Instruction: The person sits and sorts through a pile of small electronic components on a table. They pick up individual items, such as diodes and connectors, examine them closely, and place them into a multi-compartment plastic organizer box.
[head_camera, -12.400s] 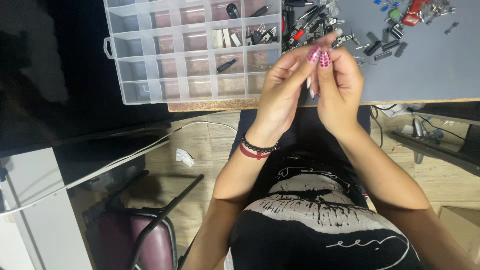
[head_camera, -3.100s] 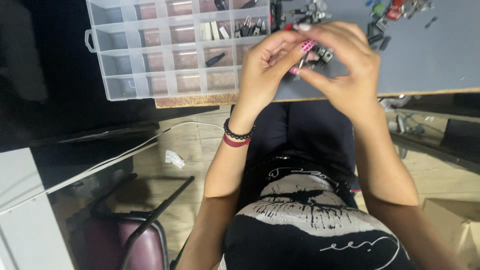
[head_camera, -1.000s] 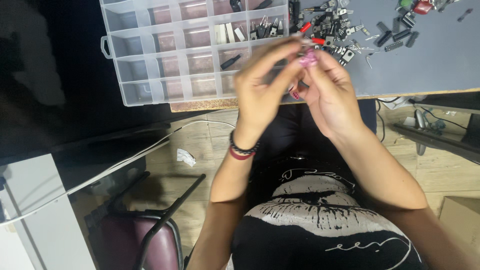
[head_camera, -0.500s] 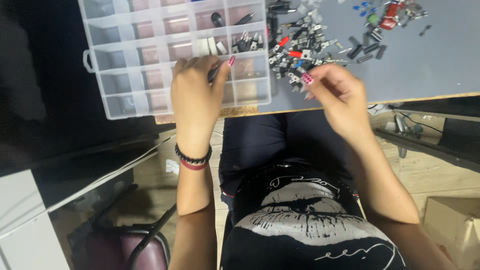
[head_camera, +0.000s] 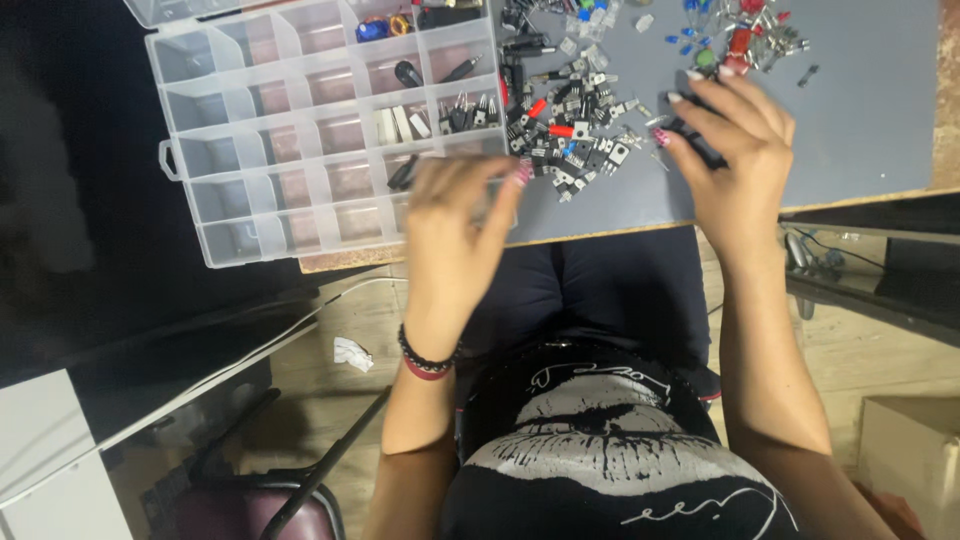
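Observation:
My left hand (head_camera: 455, 240) hovers blurred over the front right corner of a clear plastic compartment box (head_camera: 215, 255), fingers apart and nothing visible in them. A dark bead bracelet and a red band sit on that wrist. My right hand (head_camera: 740, 165) rests on the grey mat (head_camera: 860, 120), thumb and fingertips pinched around a small black component (head_camera: 697, 145). Between the hands lies a pile of small black and red electronic parts (head_camera: 570, 130). Several box compartments hold a few parts; others look empty.
Loose blue, green and red components (head_camera: 740, 40) lie at the mat's far edge. Below the table edge are my lap, a dark chair (head_camera: 260, 500), a crumpled white scrap (head_camera: 352, 352) on the wooden floor, white cables (head_camera: 300, 320) and a cardboard box (head_camera: 910, 450).
The hands, earlier together in front of me, have parted. My left hand has pulled back from the box toward the table's front edge; my right hand has shifted right, off the pile.

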